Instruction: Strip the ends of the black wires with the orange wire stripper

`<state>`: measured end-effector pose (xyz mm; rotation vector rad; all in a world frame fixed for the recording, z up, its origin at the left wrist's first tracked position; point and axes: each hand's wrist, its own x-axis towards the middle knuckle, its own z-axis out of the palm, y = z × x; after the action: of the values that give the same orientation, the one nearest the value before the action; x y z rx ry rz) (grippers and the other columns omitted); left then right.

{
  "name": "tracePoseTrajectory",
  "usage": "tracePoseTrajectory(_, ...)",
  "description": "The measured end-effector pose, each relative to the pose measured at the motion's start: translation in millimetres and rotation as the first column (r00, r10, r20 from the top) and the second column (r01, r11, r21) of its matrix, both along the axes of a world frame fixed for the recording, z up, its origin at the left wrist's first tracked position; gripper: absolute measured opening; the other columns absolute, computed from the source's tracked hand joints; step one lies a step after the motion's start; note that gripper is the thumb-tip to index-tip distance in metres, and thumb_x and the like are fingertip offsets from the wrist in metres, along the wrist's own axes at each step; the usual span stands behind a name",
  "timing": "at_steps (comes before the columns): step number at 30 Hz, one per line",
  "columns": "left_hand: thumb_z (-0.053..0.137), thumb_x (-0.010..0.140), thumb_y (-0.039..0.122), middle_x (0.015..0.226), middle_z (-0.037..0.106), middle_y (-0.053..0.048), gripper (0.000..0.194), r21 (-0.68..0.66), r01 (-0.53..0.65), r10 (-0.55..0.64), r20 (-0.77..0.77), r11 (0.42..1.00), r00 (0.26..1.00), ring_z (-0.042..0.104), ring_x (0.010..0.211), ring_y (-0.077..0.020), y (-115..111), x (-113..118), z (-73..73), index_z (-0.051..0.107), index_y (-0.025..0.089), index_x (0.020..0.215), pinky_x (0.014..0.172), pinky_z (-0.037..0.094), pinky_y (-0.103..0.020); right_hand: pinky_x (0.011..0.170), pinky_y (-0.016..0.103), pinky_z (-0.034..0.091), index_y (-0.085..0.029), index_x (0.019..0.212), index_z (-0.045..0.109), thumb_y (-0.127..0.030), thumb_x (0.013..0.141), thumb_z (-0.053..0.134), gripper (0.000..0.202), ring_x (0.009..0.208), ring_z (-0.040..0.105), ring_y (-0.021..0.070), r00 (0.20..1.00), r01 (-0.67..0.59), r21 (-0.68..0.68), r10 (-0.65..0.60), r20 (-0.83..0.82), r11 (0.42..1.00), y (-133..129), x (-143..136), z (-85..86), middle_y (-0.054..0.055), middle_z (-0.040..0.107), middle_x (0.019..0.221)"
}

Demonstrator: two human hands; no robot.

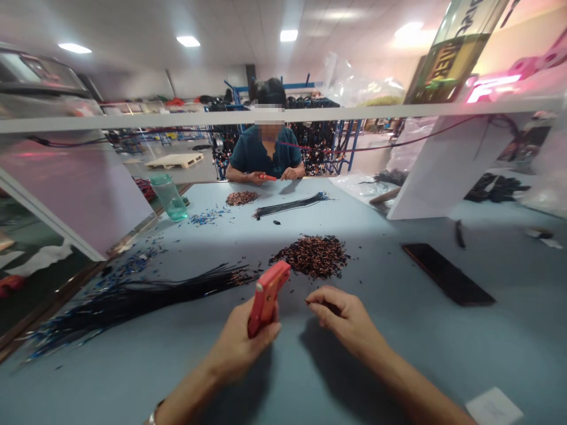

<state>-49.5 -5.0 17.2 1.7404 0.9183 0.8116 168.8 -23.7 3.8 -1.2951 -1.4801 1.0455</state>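
Observation:
My left hand [241,339] is closed around a red hand tool [268,295], a blocky piece tilted up and to the right; its exact kind is unclear. Thumb and forefinger of my right hand [345,319] pinch a tiny dark piece [306,302], too small to name. Just beyond both hands lies a heap of small copper-coloured and black pieces [316,257]. To the left a long bundle of black wires [163,301] rests on the table, with blue ends at the near left and copper-coloured ends toward the heap.
A dark phone [447,274] lies at right. Blue bits [137,265] are scattered at left, near a green bottle [170,198]. Across the table [372,366], a person [266,153] holds a red tool beside another heap and wire bundle [290,205]. A white shelf [177,121] spans overhead.

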Motion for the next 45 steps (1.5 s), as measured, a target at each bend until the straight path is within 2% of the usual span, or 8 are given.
tracePoseTrajectory(2, 0.065, 0.079, 0.036, 0.072, 0.056, -0.001, 0.023, -0.321, 0.117, -0.03, 0.263, 0.94, 0.964, 0.053, 0.063, -0.0156, -2, 0, 0.5, 0.059, 0.017, 0.091, 0.062, 0.043, -0.029, 0.056, 0.027, 0.045, -0.017, 0.083, 0.07, -0.031, 0.084, 0.055, 0.02, 0.057, 0.054, 0.0134, 0.998, 0.008, 0.065, -0.011, 0.058, 0.998, 1, 1, 0.1, 0.003, 0.06, 0.078)
tracePoseTrajectory(4, 0.065, 0.077, 0.035, 0.071, 0.058, -0.001, 0.028, -0.528, 0.28, 0.021, 0.494, 0.802, 0.869, 0.057, 0.063, -0.0172, -3, 0, -2.3, 0.061, 0.016, 0.098, 0.067, 0.047, -0.034, 0.061, 0.028, 0.046, -0.017, 0.082, 0.07, -0.03, 0.085, 0.054, 0.021, 0.063, 0.057, 0.0155, 0.992, 0.011, 0.115, -0.025, 0.127, 0.993, 2, 3, 0.7, 0.004, 0.062, 0.077)
tracePoseTrajectory(7, 0.064, 0.075, 0.035, 0.066, 0.058, -0.001, 0.031, -0.632, 0.474, 0.086, 0.65, 0.613, 0.755, 0.057, 0.059, -0.0162, -2, 0, -9.5, 0.067, 0.015, 0.098, 0.068, 0.048, -0.037, 0.068, 0.03, 0.046, -0.018, 0.083, 0.07, -0.028, 0.087, 0.052, 0.02, 0.073, 0.06, 0.0182, 0.979, 0.015, 0.154, -0.045, 0.196, 0.988, 4, 5, 2.1, 0.005, 0.067, 0.078)
tracePoseTrajectory(11, 0.064, 0.073, 0.031, 0.067, 0.06, -0.002, 0.032, -0.657, 0.521, 0.087, 0.662, 0.545, 0.744, 0.059, 0.059, -0.0161, -3, 2, -16.2, 0.069, 0.013, 0.099, 0.068, 0.049, -0.037, 0.07, 0.03, 0.046, -0.018, 0.087, 0.07, -0.024, 0.088, 0.05, 0.021, 0.076, 0.061, 0.0191, 0.978, 0.013, 0.173, -0.049, 0.201, 0.985, 3, 5, 3.3, 0.006, 0.068, 0.082)
tracePoseTrajectory(18, 0.065, 0.074, 0.029, 0.068, 0.06, -0.003, 0.031, -0.632, 0.534, 0.024, 0.657, 0.562, 0.753, 0.061, 0.061, -0.0174, -7, 3, -16.4, 0.069, 0.013, 0.1, 0.069, 0.049, -0.038, 0.064, 0.027, 0.045, -0.018, 0.089, 0.071, -0.024, 0.092, 0.049, 0.023, 0.071, 0.06, 0.0167, 0.981, -0.051, 0.283, -0.006, 0.195, 0.958, -1, 3, 2.0, 0.004, 0.064, 0.079)
tracePoseTrajectory(23, 0.066, 0.072, 0.031, 0.066, 0.055, -0.001, 0.03, -0.604, 0.447, 0.218, 0.723, 0.66, 0.655, 0.055, 0.057, -0.0136, 5, -5, -8.5, 0.069, 0.013, 0.097, 0.065, 0.048, -0.033, 0.068, 0.029, 0.046, -0.018, 0.09, 0.069, -0.017, 0.091, 0.046, 0.023, 0.076, 0.061, 0.0184, 0.958, 0.002, 0.265, -0.078, 0.275, 0.964, 5, 9, -3.7, 0.006, 0.065, 0.083)
tracePoseTrajectory(30, 0.063, 0.072, 0.028, 0.063, 0.046, 0.002, 0.024, -0.631, 0.272, 0.388, 0.703, 0.726, 0.595, 0.047, 0.055, -0.0118, 17, -11, 4.1, 0.066, 0.013, 0.091, 0.062, 0.049, -0.031, 0.066, 0.026, 0.047, -0.02, 0.089, 0.067, -0.013, 0.092, 0.047, 0.021, 0.072, 0.059, 0.016, 0.889, -0.178, 0.317, 0.014, 0.458, 0.931, 0, 0, -15.3, 0.004, 0.061, 0.083)
tracePoseTrajectory(45, 0.062, 0.076, 0.025, 0.066, 0.053, -0.001, 0.021, -0.612, 0.309, 0.414, 0.751, 0.728, 0.514, 0.053, 0.06, -0.0127, 23, -13, -5.6, 0.07, 0.011, 0.09, 0.068, 0.05, -0.032, 0.061, 0.023, 0.044, -0.019, 0.079, 0.066, -0.008, 0.087, 0.054, 0.018, 0.067, 0.059, 0.0149, 0.858, -0.213, 0.295, 0.033, 0.513, 0.931, -1, -15, -18.8, 0.002, 0.059, 0.077)
